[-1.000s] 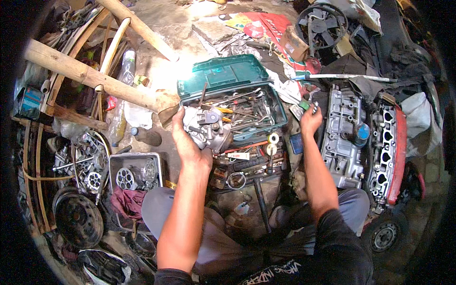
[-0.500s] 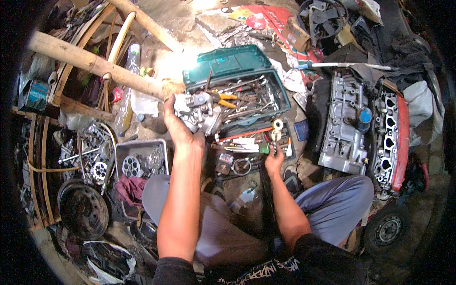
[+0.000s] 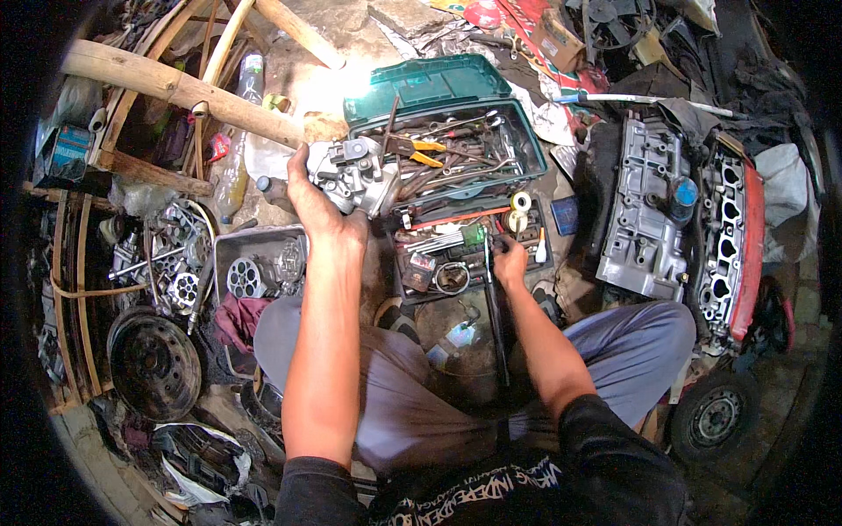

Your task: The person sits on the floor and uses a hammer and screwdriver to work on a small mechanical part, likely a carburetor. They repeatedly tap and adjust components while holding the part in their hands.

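My left hand (image 3: 323,203) is closed around a silver cast-metal engine part (image 3: 355,178), raised beside the near left corner of the open green toolbox (image 3: 533,140). My right hand (image 3: 509,260) reaches over the dark tool tray (image 3: 405,289) in front of that box, its fingers bent and pinched together. What they grip, if anything, is too small and covered to make out. Just left of these fingers stands a long dark rod (image 3: 493,316). A green-handled item (image 3: 474,237), a roll of tape (image 3: 520,202) and a white-tipped tube (image 3: 541,244) lie around them in the tray.
Yellow-handled pliers (image 3: 425,158) and several wrenches fill the toolbox. A grey bin (image 3: 263,237) with metal parts stands left, near a wheel rim (image 3: 154,364). To the right lie an engine cover (image 3: 645,219) and a cylinder head (image 3: 724,237). A wooden pole (image 3: 175,88) juts in from the upper left.
The view has shifted, so the scene sits higher. My left hand has moved a little left with the engine part. My right hand stays at the tray, its fingers now turned inward beside the dark rod.
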Demonstrator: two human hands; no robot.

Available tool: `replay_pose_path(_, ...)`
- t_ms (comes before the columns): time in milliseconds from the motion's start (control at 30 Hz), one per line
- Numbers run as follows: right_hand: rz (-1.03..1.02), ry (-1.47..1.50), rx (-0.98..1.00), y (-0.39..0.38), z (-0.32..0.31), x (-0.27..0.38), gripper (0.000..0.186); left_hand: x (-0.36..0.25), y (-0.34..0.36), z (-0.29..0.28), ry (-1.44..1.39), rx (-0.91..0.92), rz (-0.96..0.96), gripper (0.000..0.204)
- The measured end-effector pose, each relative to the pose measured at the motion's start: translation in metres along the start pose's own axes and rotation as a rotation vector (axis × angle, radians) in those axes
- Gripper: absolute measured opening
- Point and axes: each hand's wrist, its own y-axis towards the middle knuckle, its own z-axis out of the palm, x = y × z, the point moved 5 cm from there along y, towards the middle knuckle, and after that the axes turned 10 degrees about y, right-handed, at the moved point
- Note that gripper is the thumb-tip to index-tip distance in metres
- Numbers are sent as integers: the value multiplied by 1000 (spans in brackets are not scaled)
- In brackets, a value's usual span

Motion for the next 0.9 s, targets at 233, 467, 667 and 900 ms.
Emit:
replay_pose_path(233,123,157,0,0,-6,10,39,7,2,7,9,33,-22,30)
replay_pose_path(467,-204,-31,150,14,7,50,34,11,6,9,9,-10,-21,31)
replay_pose_path(667,-199,30,75,15,6,44,31,14,6,11,25,0,-30,30)
replay_pose_path(900,-168,158,-97,-8,1,32,27,15,11,9,34,16,-14,29)
